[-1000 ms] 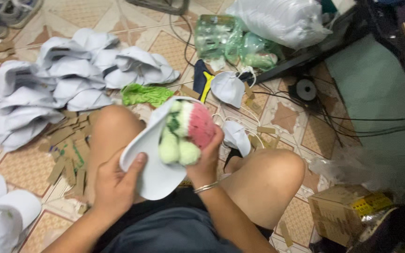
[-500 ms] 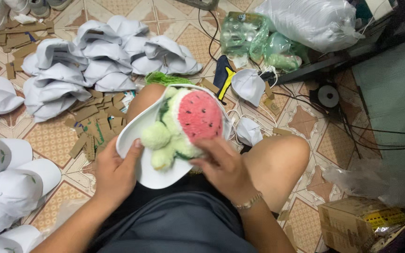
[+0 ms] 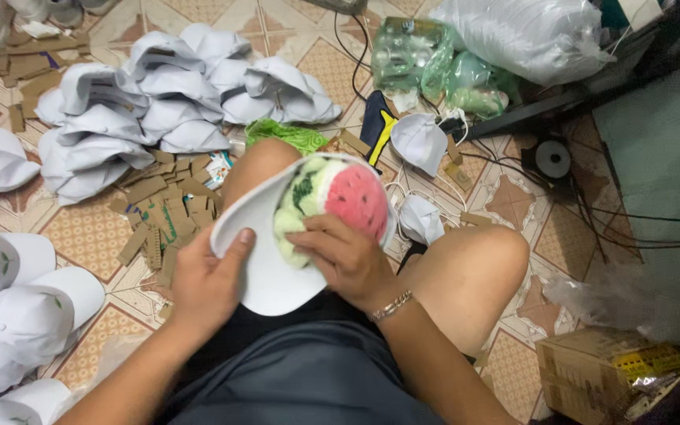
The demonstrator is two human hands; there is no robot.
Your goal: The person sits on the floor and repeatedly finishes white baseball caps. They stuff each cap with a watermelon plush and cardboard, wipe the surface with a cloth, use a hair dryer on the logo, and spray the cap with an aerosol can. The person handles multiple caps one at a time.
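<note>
Head view: white cap (image 3: 265, 271) sits on the lap, brim toward the near side, crown toward the far side. Left hand (image 3: 206, 283) is closed on the brim's left edge, thumb on top. Right hand (image 3: 344, 256) is curled over a plush watermelon piece (image 3: 332, 197) — green rind, pink face with dark seeds — and presses it against the cap's crown. Fingers are bent and gripping; I can't tell whether the plush is fastened on or only held in place.

Progress, judged from the floor: the big heap of plain white caps (image 3: 159, 102) at far left looks untouched, with no plush on any of them that I can see. The stack of white caps (image 3: 17, 315) at near left carries small green marks on the front, so it may be a sorted batch; their fronts are too small to read more. One cap in hand, many plain ones left — early to middle, at a guess.

Containers:
- clear plastic bags (image 3: 426, 67) at far centre hold green and pale plush pieces, bags bunched together
- large white sack (image 3: 529, 35) at far right, contents hidden
- cardboard box (image 3: 607, 370) at near right, top covered by crumpled clear film, contents unclear

Loose cardboard strips (image 3: 163, 208) litter the tiles left of the knee. A tape roll (image 3: 552, 157) lies at right among black cables.
</note>
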